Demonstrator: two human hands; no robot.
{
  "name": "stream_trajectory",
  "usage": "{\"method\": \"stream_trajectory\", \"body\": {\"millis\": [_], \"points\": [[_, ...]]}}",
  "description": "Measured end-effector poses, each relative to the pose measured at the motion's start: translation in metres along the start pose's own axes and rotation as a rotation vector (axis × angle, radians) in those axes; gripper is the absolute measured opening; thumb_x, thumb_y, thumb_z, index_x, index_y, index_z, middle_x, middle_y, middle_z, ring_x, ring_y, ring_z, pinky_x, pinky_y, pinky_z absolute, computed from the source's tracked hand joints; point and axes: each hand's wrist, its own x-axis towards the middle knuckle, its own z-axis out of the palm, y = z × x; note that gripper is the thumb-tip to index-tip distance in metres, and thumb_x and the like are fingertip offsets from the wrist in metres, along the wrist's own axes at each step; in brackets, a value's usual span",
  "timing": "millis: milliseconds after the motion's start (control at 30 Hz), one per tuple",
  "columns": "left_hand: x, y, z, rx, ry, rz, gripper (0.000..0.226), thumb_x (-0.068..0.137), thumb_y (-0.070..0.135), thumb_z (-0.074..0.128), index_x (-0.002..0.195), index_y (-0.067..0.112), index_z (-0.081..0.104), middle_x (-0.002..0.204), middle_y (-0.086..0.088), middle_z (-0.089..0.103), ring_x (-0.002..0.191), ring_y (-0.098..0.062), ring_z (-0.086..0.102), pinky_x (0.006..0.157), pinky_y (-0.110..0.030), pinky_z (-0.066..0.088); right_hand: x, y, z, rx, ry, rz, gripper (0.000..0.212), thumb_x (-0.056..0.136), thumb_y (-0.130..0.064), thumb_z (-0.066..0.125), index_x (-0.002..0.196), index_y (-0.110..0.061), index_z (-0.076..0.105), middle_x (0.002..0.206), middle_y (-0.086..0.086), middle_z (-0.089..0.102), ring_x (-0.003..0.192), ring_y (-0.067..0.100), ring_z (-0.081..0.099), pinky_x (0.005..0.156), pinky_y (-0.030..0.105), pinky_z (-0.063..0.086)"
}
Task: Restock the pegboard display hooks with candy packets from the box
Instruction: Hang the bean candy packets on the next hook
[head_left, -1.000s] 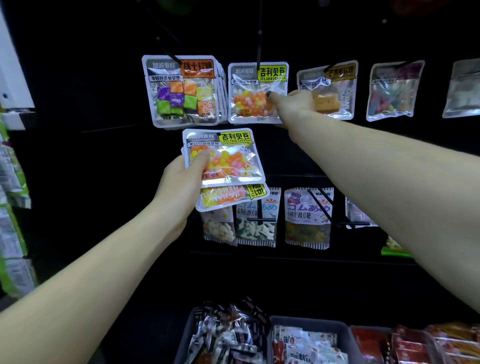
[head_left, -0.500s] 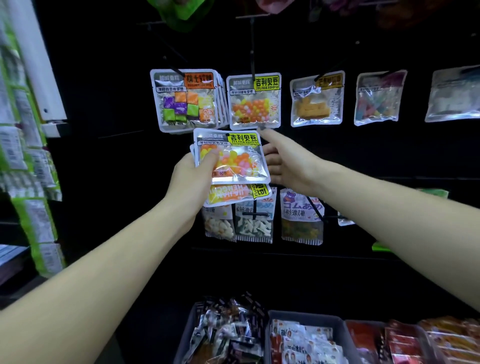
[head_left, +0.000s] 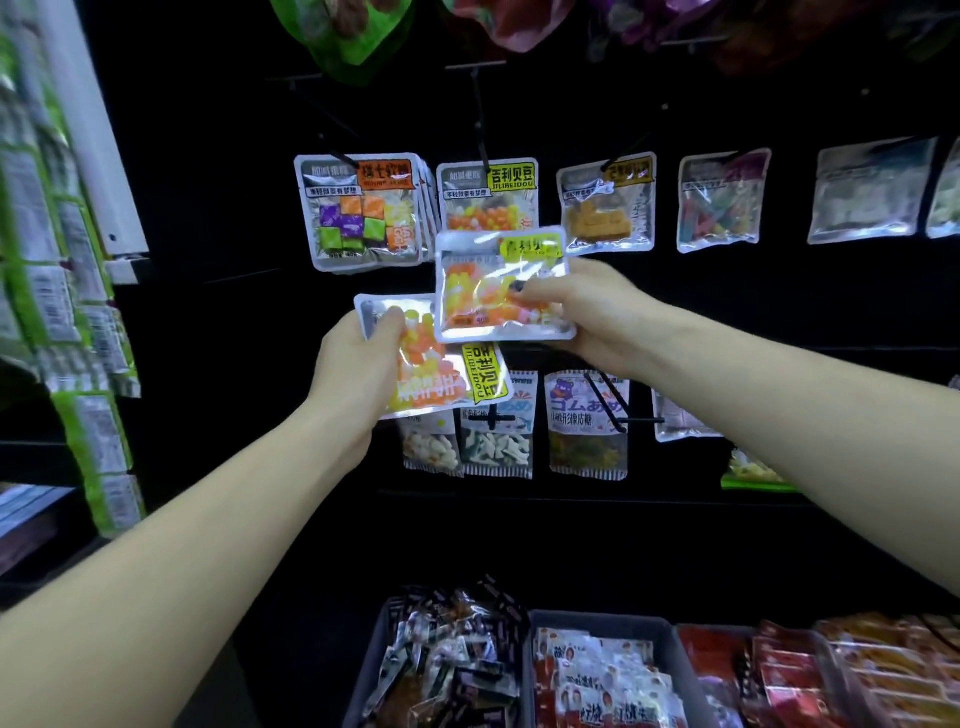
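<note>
My right hand (head_left: 592, 312) grips one clear jelly bean packet (head_left: 483, 280) with a yellow label, held upright just below the hook. My left hand (head_left: 358, 364) holds another jelly bean packet (head_left: 441, 379), tilted sideways, lower and to the left; whether more lie under it I cannot tell. On the black pegboard above, a matching jelly bean packet (head_left: 488, 195) hangs from a hook (head_left: 480, 135). The held packet overlaps the bottom of the hanging one.
Other packets hang nearby: cube candy (head_left: 363, 213), brown candy (head_left: 605, 202), a colourful one (head_left: 722, 200). A lower row hangs behind my hands (head_left: 587, 426). Grey bins (head_left: 670, 642) of snack packets sit below. Green-edged packets (head_left: 67, 260) hang at left.
My right hand came down from the hanging packet, reached the stack in my left hand and took the top jelly bean packet, lifting it up and right. The view tilted upward.
</note>
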Motion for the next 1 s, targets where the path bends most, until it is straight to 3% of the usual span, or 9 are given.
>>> {"method": "stream_trajectory", "body": {"millis": [100,233,300,433,500,600,733,800,1000], "points": [[0.003,-0.002,-0.005,0.011,0.019,-0.006,0.025,0.108,0.034,0.050,0.094,0.014,0.055,0.075,-0.001,0.047,0.067,-0.019,0.046,0.068,-0.035,0.038,0.005,-0.018,0.000,0.009,0.051,-0.107,0.024,0.091,0.002,0.070,0.113,-0.005,0.065,0.118,0.014,0.075,0.107,0.033,0.073,0.100,0.048,0.057],[0.003,0.000,-0.010,-0.001,-0.042,-0.031,0.034,0.095,0.047,0.058,0.099,0.014,0.060,0.087,-0.005,0.062,0.082,-0.025,0.063,0.077,-0.040,0.052,0.009,-0.041,0.012,-0.026,0.069,-0.201,0.022,0.090,0.002,0.071,0.110,-0.003,0.064,0.104,0.013,0.072,0.087,0.027,0.063,0.094,0.046,0.058],[0.005,0.000,-0.011,0.001,-0.080,-0.034,0.025,0.095,0.038,0.063,0.103,0.015,0.066,0.096,-0.009,0.074,0.091,-0.028,0.073,0.083,-0.046,0.059,0.012,-0.048,0.017,-0.027,0.068,-0.229,0.025,0.090,0.004,0.071,0.114,-0.001,0.064,0.099,0.014,0.070,0.083,0.026,0.061,0.090,0.045,0.059],[0.009,-0.005,-0.015,0.003,-0.123,0.000,0.010,0.098,0.017,0.067,0.108,0.018,0.068,0.089,0.000,0.076,0.069,-0.010,0.074,0.064,-0.030,0.057,0.019,-0.057,0.027,-0.031,0.071,-0.235,0.023,0.089,0.003,0.072,0.109,0.000,0.062,0.090,0.012,0.067,0.072,0.023,0.060,0.081,0.039,0.060],[0.010,-0.007,-0.018,-0.015,-0.136,0.014,0.012,0.098,0.014,0.068,0.108,0.020,0.067,0.092,0.003,0.077,0.071,-0.009,0.076,0.064,-0.028,0.056,0.023,-0.058,0.030,-0.022,0.087,-0.230,0.026,0.088,0.001,0.073,0.111,0.005,0.063,0.088,0.014,0.067,0.069,0.022,0.060,0.090,0.043,0.059],[0.011,-0.006,-0.020,-0.031,-0.158,0.029,0.013,0.097,0.013,0.069,0.108,0.019,0.066,0.098,0.002,0.077,0.083,-0.016,0.078,0.067,-0.030,0.058,0.026,-0.060,0.035,-0.005,0.121,-0.225,0.035,0.084,-0.002,0.074,0.114,0.011,0.062,0.090,0.019,0.068,0.078,0.026,0.063,0.106,0.057,0.050],[0.011,-0.007,-0.019,-0.064,-0.172,0.039,0.015,0.098,0.014,0.070,0.112,0.019,0.067,0.097,0.004,0.079,0.082,-0.012,0.079,0.063,-0.025,0.060,0.030,-0.059,0.034,-0.028,0.176,-0.200,0.015,0.077,-0.001,0.074,0.089,-0.006,0.066,0.080,0.006,0.074,0.093,0.027,0.071,0.112,0.058,0.042],[0.013,-0.008,-0.018,-0.071,-0.163,0.036,0.016,0.096,0.015,0.072,0.110,0.022,0.067,0.097,0.005,0.080,0.085,-0.015,0.080,0.070,-0.030,0.063,0.028,-0.057,0.033,-0.026,0.183,-0.202,0.013,0.076,-0.002,0.073,0.082,-0.009,0.063,0.073,0.000,0.074,0.093,0.023,0.070,0.108,0.054,0.044],[0.014,-0.009,-0.020,-0.026,-0.210,0.065,0.037,0.092,0.022,0.078,0.124,0.022,0.062,0.112,0.002,0.078,0.094,-0.015,0.079,0.091,-0.044,0.063,0.031,-0.051,0.032,0.022,0.228,-0.166,0.013,0.080,-0.007,0.077,0.091,-0.010,0.073,0.112,0.013,0.075,0.100,0.028,0.070,0.089,0.043,0.058]]}}
